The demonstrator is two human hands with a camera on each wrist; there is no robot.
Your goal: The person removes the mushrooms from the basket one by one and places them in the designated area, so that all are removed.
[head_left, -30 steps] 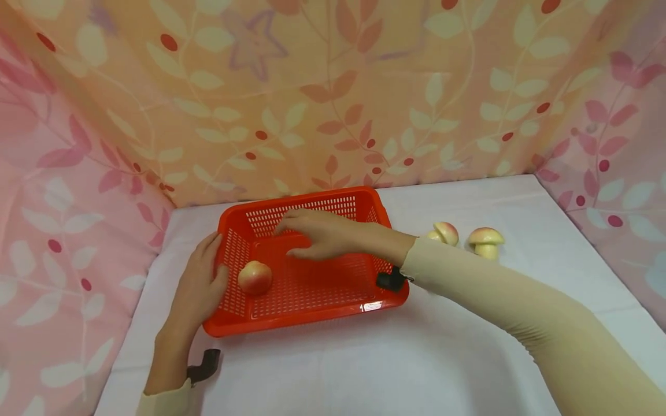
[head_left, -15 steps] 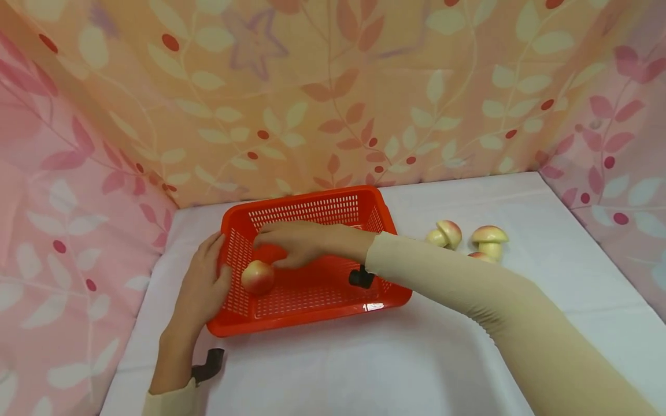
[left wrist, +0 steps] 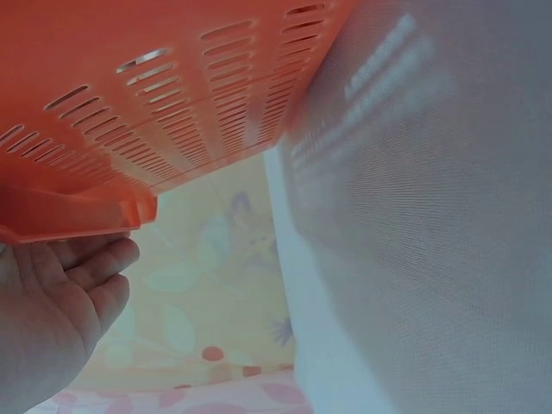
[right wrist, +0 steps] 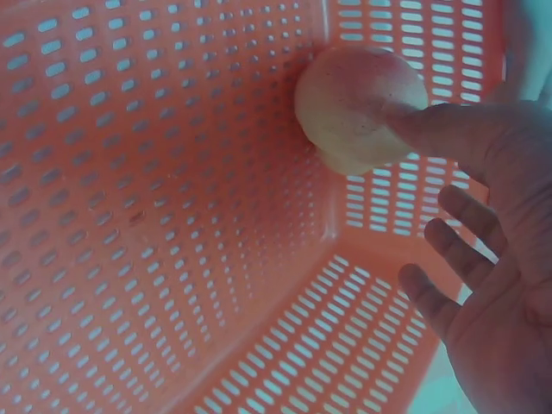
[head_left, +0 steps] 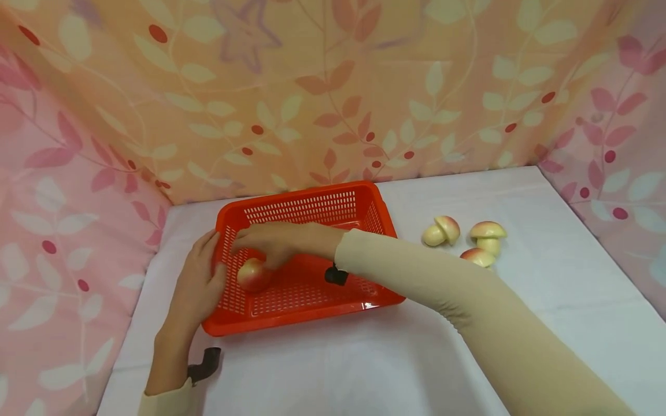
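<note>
A red perforated plastic basket stands on the white cloth. My left hand rests against its left rim, fingers fairly straight along the outside and thumb at the edge. In the left wrist view, the fingers of that hand lie just under the rim. Inside the basket, near its left wall, lies a red-and-yellow toy mushroom. My right hand reaches over it from the right. In the right wrist view, the thumb overlaps the toy mushroom, while several other fingers are spread apart from it.
Right of the basket lie a toy mushroom, another mushroom and a third mushroom, partly behind the right sleeve. A leaf-patterned curtain hangs behind the table, with pink fabric at the left.
My right hand has moved left and slightly down inside the basket, to the toy mushroom there. The left hand has stayed at the left rim.
</note>
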